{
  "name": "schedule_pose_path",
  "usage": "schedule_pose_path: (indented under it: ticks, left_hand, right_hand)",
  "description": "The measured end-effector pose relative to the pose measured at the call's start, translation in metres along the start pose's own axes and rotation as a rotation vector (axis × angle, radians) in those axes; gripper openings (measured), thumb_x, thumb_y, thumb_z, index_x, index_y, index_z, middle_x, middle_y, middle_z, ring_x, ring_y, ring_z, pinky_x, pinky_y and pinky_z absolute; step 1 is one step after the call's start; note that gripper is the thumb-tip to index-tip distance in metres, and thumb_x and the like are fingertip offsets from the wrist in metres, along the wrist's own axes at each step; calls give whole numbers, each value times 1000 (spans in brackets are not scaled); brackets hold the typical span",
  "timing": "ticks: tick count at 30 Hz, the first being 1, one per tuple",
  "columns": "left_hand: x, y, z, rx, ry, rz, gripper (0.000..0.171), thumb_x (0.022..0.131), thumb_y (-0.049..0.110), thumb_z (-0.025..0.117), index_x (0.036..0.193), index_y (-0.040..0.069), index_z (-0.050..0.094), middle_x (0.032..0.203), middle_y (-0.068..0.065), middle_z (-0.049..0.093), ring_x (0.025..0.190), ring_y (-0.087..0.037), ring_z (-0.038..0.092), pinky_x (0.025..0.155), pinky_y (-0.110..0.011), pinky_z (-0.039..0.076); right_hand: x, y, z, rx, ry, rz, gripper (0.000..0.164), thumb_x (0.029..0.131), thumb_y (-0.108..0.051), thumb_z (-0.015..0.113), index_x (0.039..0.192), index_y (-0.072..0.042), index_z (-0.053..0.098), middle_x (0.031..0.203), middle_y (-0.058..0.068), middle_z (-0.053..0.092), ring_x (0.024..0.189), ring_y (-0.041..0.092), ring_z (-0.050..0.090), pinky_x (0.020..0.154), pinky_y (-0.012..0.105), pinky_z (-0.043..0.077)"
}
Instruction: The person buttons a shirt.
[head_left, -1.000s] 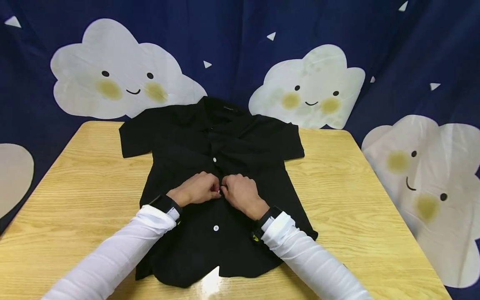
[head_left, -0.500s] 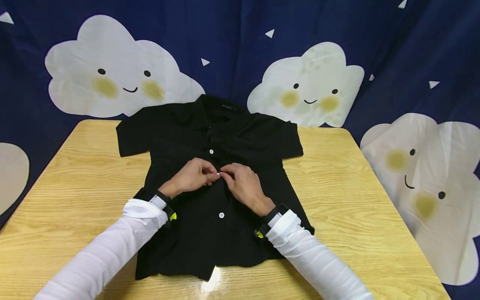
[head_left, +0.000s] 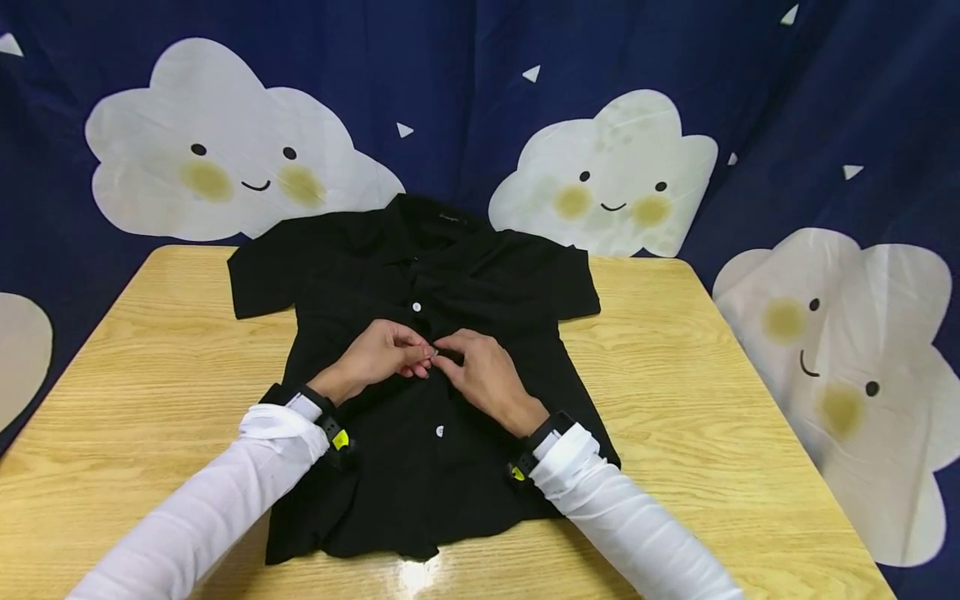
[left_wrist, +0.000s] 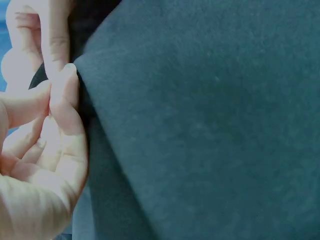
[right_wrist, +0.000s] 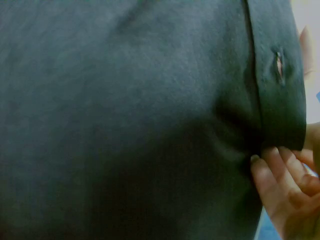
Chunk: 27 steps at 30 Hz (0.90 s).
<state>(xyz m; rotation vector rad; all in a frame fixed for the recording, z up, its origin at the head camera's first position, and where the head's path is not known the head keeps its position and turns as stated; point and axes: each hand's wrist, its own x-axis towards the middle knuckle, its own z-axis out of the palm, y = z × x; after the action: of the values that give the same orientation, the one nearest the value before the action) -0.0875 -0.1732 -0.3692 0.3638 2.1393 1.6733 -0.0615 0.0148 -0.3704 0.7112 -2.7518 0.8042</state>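
Observation:
A black short-sleeved shirt [head_left: 360, 275] lies front up, its collar at the far side. My left hand [head_left: 378, 354] pinches the front opening between thumb and forefinger, about mid-chest. Meeting it fingertip to fingertip, my right hand [head_left: 486, 373] pinches the same spot. What lies between the fingertips is mostly hidden. A white button [head_left: 417, 307] shows above the hands, and a lower button [head_left: 440, 432] is partly covered by cloth. In the right wrist view, a slit buttonhole [right_wrist: 279, 67] runs along the placket [right_wrist: 280, 110] that the right fingers [right_wrist: 272, 172] hold.
The shirt rests on a light wooden table [head_left: 675, 400], with bare wood to its left and right. Behind the table hangs a dark blue curtain [head_left: 450, 50] printed with smiling white clouds [head_left: 240, 108]. Black bands [head_left: 551, 429] circle both wrists over white sleeves.
Both hands have moved slightly toward the collar, drawing the front cloth up. A white button seen between the fingertips is now mostly hidden. The lower hem has shifted, partly covering the lower button.

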Motion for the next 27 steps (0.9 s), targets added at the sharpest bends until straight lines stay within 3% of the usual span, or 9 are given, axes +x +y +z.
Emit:
schedule_pose_path:
  ticks: [3, 6, 8, 12, 15, 17, 20, 27]
  left_hand:
    - [0, -2, 0, 6, -10, 8, 13, 93, 2, 59, 91, -7, 69, 79, -11, 69, 69, -17, 67, 65, -26, 53]
    - [-1, -2, 1, 88, 16, 106, 13, 94, 4, 58, 94, -5, 69, 80, -9, 68, 68, -16, 66, 64, -26, 53]
    - [-2, 0, 2, 237, 93, 248, 11, 91, 5, 62, 99, -1, 68, 82, -5, 65, 69, -14, 62, 63, -26, 50]
    - [-4, 6, 1, 694, 243, 611, 28, 80, 3, 69, 108, 7, 67, 101, -5, 57, 83, -18, 53, 70, -31, 46]
    - [-4, 12, 0, 914, 232, 785, 27, 78, 0, 72, 104, 6, 70, 107, -7, 59, 92, -22, 52, 77, -34, 46]
    - [-4, 16, -1, 989, 217, 811, 19, 79, 0, 73, 97, 5, 72, 101, -6, 64, 91, -21, 55, 78, -34, 47]
    - [-3, 20, -2, 1017, 237, 780, 9, 79, 4, 75, 87, 6, 72, 86, -3, 67, 81, -19, 57, 72, -32, 48]
    - [0, 17, -9, 923, 262, 775, 3, 81, 10, 75, 84, 10, 75, 83, 1, 68, 75, -15, 55, 65, -30, 46]
  right_hand:
    - [0, 2, 1, -58, 4, -56, 15, 92, -21, 66, 100, -12, 74, 94, -3, 67, 84, 9, 63, 74, 29, 51]
    - [0, 3, 0, -105, 22, -102, 14, 92, -20, 65, 98, -11, 74, 91, -2, 67, 81, 10, 63, 72, 29, 51]
    - [1, 3, -3, -112, 35, -110, 14, 92, -20, 65, 98, -10, 73, 89, -2, 66, 78, 11, 63, 69, 29, 51]
    - [3, 1, -7, -124, 34, -128, 14, 93, -21, 64, 96, -10, 73, 88, 0, 65, 76, 13, 63, 67, 29, 50]
    - [4, -1, -8, -132, 37, -157, 13, 93, -19, 64, 94, -9, 71, 90, 1, 66, 80, 14, 64, 70, 28, 51]
    - [6, -1, -10, -132, 51, -171, 12, 93, -18, 64, 93, -8, 71, 89, 1, 66, 80, 14, 64, 71, 28, 51]
    - [8, 0, -12, -112, 76, -161, 13, 91, -18, 66, 95, -8, 73, 90, 2, 68, 81, 14, 65, 72, 27, 51]
    - [9, 2, -14, -130, 122, -108, 15, 90, -25, 68, 89, -11, 73, 85, 0, 68, 74, 13, 65, 65, 28, 51]
